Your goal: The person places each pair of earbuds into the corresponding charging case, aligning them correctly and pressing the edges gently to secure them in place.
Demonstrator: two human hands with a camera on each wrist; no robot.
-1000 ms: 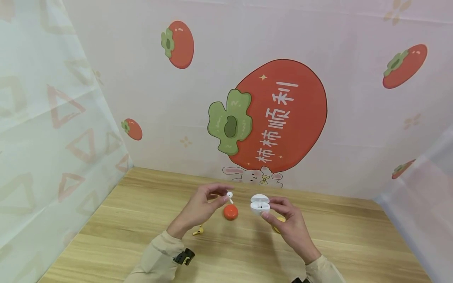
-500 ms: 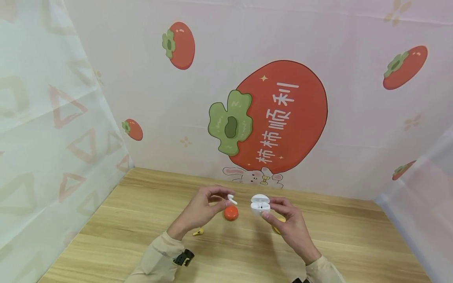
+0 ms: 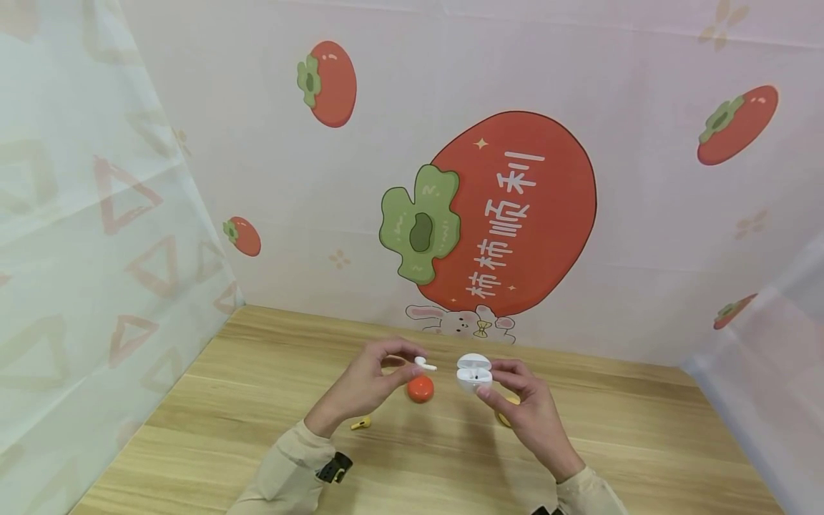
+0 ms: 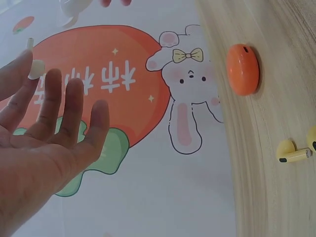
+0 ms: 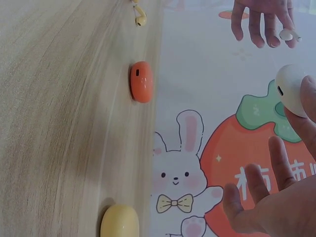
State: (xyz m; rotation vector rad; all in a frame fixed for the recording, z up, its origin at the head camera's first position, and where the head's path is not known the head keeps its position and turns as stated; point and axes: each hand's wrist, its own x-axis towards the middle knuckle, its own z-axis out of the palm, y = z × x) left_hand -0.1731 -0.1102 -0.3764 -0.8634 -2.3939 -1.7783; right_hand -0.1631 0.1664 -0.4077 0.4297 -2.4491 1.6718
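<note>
Between thumb and finger, my left hand (image 3: 360,383) pinches a white earbud (image 3: 426,365) above the table. Its stem points right, toward a white earbud charging case (image 3: 474,377), which my right hand (image 3: 534,422) holds with the lid raised. A small dark spot shows inside the case; what it belongs to is too small to tell. The earbud and case are a short gap apart. In the left wrist view the same earbud (image 4: 36,69) sits at the fingertips, while the other fingers spread away from it. The right wrist view shows the case (image 5: 291,89) from its side.
An orange rounded case (image 3: 420,389) lies on the wooden table (image 3: 412,472) below the left fingertips. Yellow earbuds (image 4: 295,154) lie by the left wrist. A yellow case (image 5: 120,223) sits partly behind the right hand. A printed backdrop (image 3: 322,179) rises along the table's far edge.
The white earbud has turned in my left fingers, its stem swinging from pointing down to pointing right toward the case. The right hand and the raised-lid case have stayed nearly still.
</note>
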